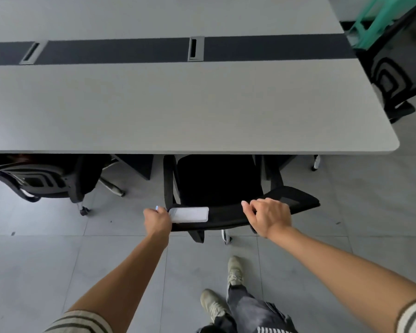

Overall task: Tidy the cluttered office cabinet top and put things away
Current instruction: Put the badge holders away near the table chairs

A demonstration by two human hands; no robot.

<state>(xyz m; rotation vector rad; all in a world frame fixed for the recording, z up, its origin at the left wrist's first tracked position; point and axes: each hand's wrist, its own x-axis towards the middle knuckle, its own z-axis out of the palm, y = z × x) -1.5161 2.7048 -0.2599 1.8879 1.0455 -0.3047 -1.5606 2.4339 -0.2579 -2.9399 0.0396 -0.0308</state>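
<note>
A black mesh office chair (226, 188) stands tucked under the near edge of a long grey table (178, 104), its back toward me. My right hand (268, 216) grips the top of the chair's backrest, fingers curled over it. My left hand (157, 221) holds a flat white rectangular object (190, 214), which lies against the left end of the backrest top. What that white object is cannot be told.
A second black chair (41, 179) sits under the table at the left, and a third (394, 75) stands at the table's right end beside a green plastic stool (375, 18). Two cable grommets (196, 48) sit in the table's dark centre strip. Grey tiled floor (58, 260) lies under my feet.
</note>
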